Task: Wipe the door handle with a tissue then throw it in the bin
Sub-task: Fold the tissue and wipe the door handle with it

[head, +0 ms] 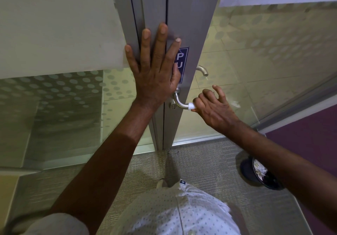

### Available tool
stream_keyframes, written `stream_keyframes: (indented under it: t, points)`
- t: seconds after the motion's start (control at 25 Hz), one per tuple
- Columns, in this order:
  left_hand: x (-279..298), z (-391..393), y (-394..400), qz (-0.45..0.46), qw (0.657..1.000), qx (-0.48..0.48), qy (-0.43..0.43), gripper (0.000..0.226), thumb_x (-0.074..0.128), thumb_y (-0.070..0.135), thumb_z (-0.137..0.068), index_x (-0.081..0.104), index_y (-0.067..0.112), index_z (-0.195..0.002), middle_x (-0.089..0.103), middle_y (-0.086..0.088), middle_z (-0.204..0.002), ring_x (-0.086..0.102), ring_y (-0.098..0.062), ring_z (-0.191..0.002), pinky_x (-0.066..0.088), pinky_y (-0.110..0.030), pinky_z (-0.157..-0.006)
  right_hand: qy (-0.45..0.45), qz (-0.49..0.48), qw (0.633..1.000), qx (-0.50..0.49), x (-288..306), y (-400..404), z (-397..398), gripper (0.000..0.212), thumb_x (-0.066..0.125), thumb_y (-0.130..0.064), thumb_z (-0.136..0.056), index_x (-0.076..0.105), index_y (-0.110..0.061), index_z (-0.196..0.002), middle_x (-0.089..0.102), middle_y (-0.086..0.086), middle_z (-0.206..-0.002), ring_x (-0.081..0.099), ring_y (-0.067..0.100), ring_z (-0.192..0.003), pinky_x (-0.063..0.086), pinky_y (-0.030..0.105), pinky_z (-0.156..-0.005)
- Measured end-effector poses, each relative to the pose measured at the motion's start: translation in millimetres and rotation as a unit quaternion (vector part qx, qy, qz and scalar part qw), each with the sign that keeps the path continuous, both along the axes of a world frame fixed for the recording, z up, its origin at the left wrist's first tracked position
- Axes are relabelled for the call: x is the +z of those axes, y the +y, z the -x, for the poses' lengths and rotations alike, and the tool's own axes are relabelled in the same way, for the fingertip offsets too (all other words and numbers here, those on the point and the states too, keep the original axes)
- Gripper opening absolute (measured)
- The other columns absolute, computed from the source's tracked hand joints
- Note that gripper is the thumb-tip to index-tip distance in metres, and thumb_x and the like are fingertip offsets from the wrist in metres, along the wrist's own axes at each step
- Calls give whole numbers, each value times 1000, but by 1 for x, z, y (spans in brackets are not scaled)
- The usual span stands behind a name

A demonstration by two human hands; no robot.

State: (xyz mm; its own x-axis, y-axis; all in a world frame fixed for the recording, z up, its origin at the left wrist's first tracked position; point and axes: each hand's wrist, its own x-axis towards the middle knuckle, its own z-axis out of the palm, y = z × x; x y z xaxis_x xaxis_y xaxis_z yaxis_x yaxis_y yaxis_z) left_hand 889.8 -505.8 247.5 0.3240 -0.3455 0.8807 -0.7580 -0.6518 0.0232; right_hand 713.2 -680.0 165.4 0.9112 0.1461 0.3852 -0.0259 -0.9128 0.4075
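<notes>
A curved silver door handle (179, 101) sticks out from the grey door frame (184, 21). My right hand (212, 107) grips the handle's free end through a white tissue (191, 106), of which only a small piece shows; two fingers are lifted. My left hand (155, 69) lies flat with spread fingers on the door frame above the handle, partly covering a blue sign (182, 59). A dark round bin (259, 172) with white paper inside stands on the carpet at lower right, partly hidden by my right forearm.
Frosted glass panels with dot patterns flank the door on both sides. A second handle (202, 70) shows through the glass on the far side. A purple wall (306, 140) runs along the right. Grey carpet (206, 163) covers the floor below me.
</notes>
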Motion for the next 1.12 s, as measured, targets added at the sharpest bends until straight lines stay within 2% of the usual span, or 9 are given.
stream_keyframes:
  t: [0.2,0.4,0.52,0.6,0.68,0.8,0.92,1.04,1.12]
  points:
    - [-2,-1,-1,4,1000,0,1,59,56,42,-103,37,30,-157,-5,2,-178,-23,-20,-160,-17,-56,-128,-17,-19,999,21,-7,8,-9,26,44,-35,-112,54,-13,-103,59,8,-97,60,32,-107,24,53,-120]
    - [-1,1,-1,-1,1000,2,2,60,56,43,-103,35,30,-157,-25,8,-172,-25,-19,-160,-17,-56,-128,-2,8,998,66,-7,-24,-5,33,39,-45,-113,54,-16,-106,58,6,-100,57,30,-111,20,51,-121]
    - [-1,0,-1,-4,1000,11,-5,62,59,43,-101,34,30,-156,-24,8,-173,-25,-19,-160,-16,-56,-127,5,21,996,91,-7,-52,0,34,38,-47,-113,56,-18,-108,62,5,-108,56,29,-117,19,51,-121]
    - [-2,1,-1,4,1000,15,-6,64,62,41,-99,35,29,-156,-7,3,-177,-24,-19,-160,-15,-56,-128,4,25,992,126,-5,-68,-1,35,39,-45,-113,59,-17,-109,65,6,-119,56,30,-123,21,50,-120]
    - [-2,2,-1,6,1000,16,-3,65,64,40,-98,36,29,-155,14,-5,-170,-23,-19,-161,-14,-56,-128,-4,32,985,171,-3,-78,-6,37,39,-45,-113,61,-17,-109,67,7,-124,58,30,-125,24,49,-119]
    - [-1,4,-1,-1,1000,29,-5,65,64,40,-98,35,29,-155,7,-2,-173,-23,-18,-161,-14,-56,-128,12,33,972,230,1,-92,-18,39,36,-45,-113,62,-17,-107,68,6,-117,61,29,-119,29,45,-115]
    - [-1,4,-1,-10,999,39,-4,64,63,42,-98,37,29,-155,11,-7,-171,-23,-19,-161,-13,-57,-128,7,50,962,268,4,-102,-26,37,39,-47,-113,61,-18,-104,66,5,-104,64,29,-109,36,43,-105]
    - [-1,3,0,-19,999,48,-12,64,61,45,-99,36,30,-155,-12,6,-177,-23,-19,-161,-13,-56,-128,-4,59,954,294,4,-103,-33,41,40,-49,-112,61,-17,-100,64,7,-95,65,30,-97,39,42,-95]
    - [0,3,1,-21,998,53,-15,64,62,46,-98,36,30,-155,-13,6,-176,-23,-19,-161,-13,-56,-128,-17,67,951,302,7,-102,-37,45,42,-54,-110,61,-17,-94,64,5,-89,66,28,-92,39,41,-91]
